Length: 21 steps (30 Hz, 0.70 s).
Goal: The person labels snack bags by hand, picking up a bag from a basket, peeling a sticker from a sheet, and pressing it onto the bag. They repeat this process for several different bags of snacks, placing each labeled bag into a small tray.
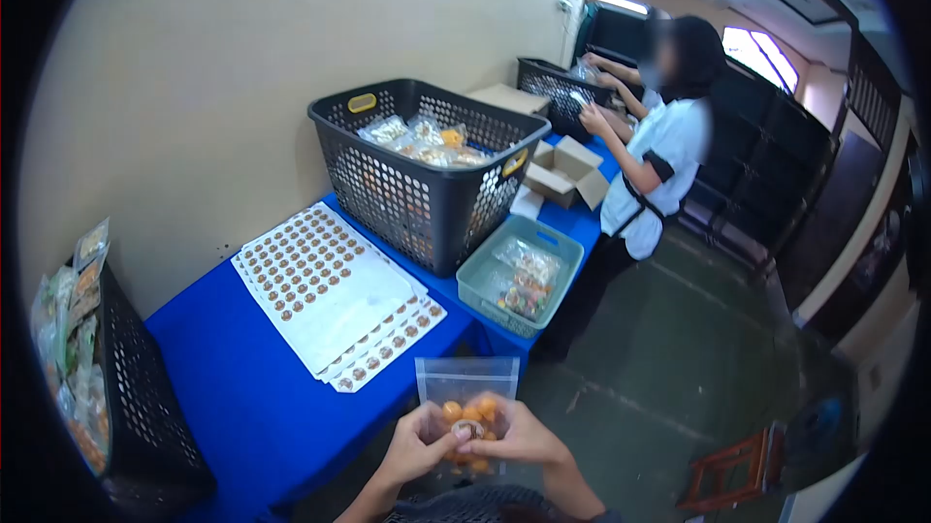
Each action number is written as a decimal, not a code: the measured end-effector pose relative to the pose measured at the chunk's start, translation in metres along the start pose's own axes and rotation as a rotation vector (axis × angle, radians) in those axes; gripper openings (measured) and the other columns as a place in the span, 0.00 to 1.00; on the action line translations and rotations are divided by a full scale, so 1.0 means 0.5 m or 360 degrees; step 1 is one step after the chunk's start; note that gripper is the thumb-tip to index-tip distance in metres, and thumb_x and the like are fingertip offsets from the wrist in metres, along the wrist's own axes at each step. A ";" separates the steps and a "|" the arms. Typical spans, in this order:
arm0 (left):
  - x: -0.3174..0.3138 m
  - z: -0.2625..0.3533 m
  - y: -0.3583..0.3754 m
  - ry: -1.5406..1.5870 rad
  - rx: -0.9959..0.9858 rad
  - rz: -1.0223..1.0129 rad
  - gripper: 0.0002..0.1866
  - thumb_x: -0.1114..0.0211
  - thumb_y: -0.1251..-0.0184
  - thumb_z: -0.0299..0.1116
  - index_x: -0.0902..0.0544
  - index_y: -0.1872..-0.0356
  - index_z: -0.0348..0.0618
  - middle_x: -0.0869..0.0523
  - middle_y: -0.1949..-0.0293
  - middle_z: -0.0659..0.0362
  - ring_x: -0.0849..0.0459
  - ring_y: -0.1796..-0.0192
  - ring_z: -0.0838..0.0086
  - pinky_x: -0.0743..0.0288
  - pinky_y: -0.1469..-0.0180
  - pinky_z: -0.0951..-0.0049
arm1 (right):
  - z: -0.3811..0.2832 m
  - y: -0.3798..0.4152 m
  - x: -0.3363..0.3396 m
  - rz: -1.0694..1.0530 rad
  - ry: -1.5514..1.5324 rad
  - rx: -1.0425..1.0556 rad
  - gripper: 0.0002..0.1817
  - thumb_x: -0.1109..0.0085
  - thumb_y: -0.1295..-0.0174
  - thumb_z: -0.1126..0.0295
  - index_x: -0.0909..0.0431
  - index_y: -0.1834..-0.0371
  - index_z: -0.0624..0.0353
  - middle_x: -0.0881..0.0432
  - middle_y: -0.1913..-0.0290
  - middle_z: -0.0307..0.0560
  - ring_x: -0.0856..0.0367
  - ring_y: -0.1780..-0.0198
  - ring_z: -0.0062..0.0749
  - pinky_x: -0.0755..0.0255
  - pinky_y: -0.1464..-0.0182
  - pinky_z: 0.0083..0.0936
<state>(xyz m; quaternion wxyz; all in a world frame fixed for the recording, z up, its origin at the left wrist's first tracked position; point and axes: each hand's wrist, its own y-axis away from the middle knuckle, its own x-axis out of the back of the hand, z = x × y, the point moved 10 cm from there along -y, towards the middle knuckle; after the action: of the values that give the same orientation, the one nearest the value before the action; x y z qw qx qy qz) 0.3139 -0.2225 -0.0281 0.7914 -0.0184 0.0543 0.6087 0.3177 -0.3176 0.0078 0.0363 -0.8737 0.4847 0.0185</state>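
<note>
Hands (415, 445) partly hide clear pouch (467, 389) (label (469, 427) too small to read)

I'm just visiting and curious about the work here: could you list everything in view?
clear pouch: one, transparent, front centre
round pieces: several, orange, inside the pouch
round label: one, brown and white, on the pouch
sticker sheets: several, white with brown circles, on the table
tablecloth: at least one, blue, along the wall
perforated baskets: three, black, left, centre, back
snack packets: many, mixed colours, in left and centre baskets and tray
shallow tray: one, grey-green, right of centre basket
open carton: one, brown, beyond tray
co-worker: at least one, white top, back right
wooden stool: one, reddish-brown, lower right
left grip: one, bare, on pouch
right grip: one, bare, on pouch
</note>
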 end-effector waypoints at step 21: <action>-0.045 -0.043 -0.087 0.0099 0.0135 -0.0193 0.26 0.37 0.44 0.38 0.34 0.51 0.32 0.25 0.56 0.54 0.25 0.55 0.77 0.30 0.54 0.77 | 0.082 -0.046 0.115 0.0193 -0.0314 -0.0250 0.13 0.40 0.48 0.70 0.27 0.62 0.65 0.21 0.65 0.42 0.24 0.64 0.21 0.30 0.59 0.17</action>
<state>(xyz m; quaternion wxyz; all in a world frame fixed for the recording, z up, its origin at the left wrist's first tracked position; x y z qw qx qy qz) 0.3489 -0.2576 -0.0484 0.8248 -0.0070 0.1034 0.5558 0.3676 -0.3508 -0.0357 0.0140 -0.8369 0.5278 0.1444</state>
